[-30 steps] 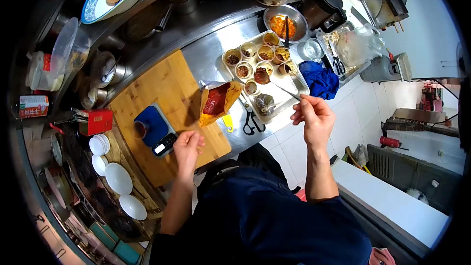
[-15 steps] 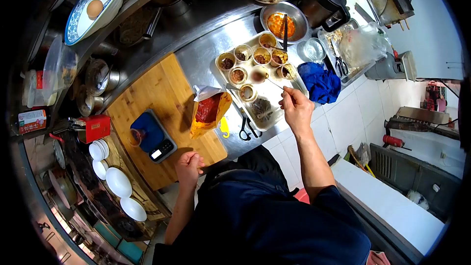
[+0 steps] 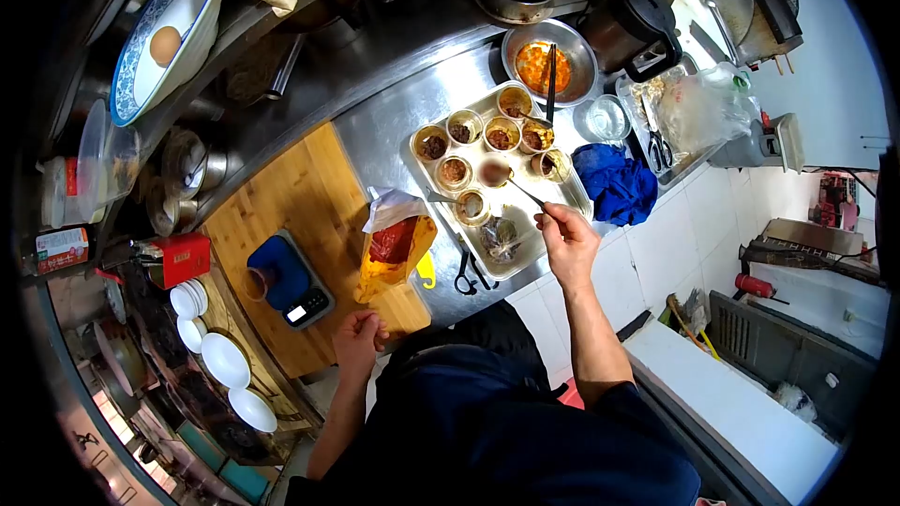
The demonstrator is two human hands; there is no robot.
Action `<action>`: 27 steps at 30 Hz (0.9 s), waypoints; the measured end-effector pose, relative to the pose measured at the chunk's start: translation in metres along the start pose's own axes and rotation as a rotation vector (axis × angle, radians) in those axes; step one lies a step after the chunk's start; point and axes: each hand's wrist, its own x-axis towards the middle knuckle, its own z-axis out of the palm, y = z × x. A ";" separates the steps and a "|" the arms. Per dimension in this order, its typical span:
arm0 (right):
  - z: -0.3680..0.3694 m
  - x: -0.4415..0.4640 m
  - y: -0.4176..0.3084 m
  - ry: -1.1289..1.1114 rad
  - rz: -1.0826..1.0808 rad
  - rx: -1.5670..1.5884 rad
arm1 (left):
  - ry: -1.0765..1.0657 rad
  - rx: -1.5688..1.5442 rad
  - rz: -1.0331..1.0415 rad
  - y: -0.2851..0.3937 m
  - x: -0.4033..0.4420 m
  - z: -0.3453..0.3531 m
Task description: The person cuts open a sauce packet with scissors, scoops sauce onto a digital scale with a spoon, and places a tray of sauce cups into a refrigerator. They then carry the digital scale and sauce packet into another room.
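My right hand [image 3: 569, 236] is closed around the thin handle of a spoon [image 3: 527, 192]. The spoon's far end is at the rim of a small clear cup [image 3: 493, 169] with brown contents. Several similar cups with dark, chunky contents stand around it in a metal tray [image 3: 553, 199]. A knotted clear bag [image 3: 500, 240] with dark contents lies in the tray's near corner. My left hand [image 3: 360, 337] is curled shut at the near edge of the wooden cutting board [image 3: 323, 164], with nothing visible in it. Close by stands an opened pouch of red paste [image 3: 394, 242].
A digital scale [image 3: 309, 305] with a blue top and a small cup rests on the board. Black-handled scissors [image 3: 473, 274] lie below the tray. Beyond it are a metal bowl of orange-red sauce [image 3: 544, 67], a blue cloth [image 3: 616, 184] and a dark kettle [image 3: 630, 19].
The camera view has shifted a little. My right hand and the spoon sit slightly nearer my body, the spoon's end still at the same cup. My left hand stays curled.
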 end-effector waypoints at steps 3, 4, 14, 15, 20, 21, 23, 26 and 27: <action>0.006 0.008 -0.002 -0.021 -0.068 -0.094 | 0.025 0.017 -0.025 0.004 0.001 0.003; 0.005 0.011 -0.003 -0.026 -0.066 -0.093 | 0.028 0.016 -0.028 0.003 0.003 0.005; 0.004 0.024 0.001 -0.300 -0.271 -0.569 | 0.051 0.114 0.050 0.013 -0.012 -0.030; 0.006 0.018 -0.007 -0.283 -0.215 -0.523 | 0.050 0.094 0.076 0.012 -0.011 -0.038; -0.009 -0.004 -0.037 -0.147 -0.115 -0.485 | 0.356 -0.038 0.210 -0.005 0.012 -0.128; -0.013 -0.011 -0.039 -0.149 -0.123 -0.491 | 0.430 0.032 0.266 0.008 0.012 -0.144; -0.018 -0.024 -0.045 -0.128 0.008 -0.427 | 0.554 0.253 0.395 0.027 0.018 -0.182; -0.017 -0.048 -0.050 -0.139 -0.022 -0.489 | 0.668 0.454 0.595 0.051 0.029 -0.217; -0.015 -0.057 -0.055 -0.133 0.004 -0.493 | 0.629 0.490 0.594 0.060 0.033 -0.224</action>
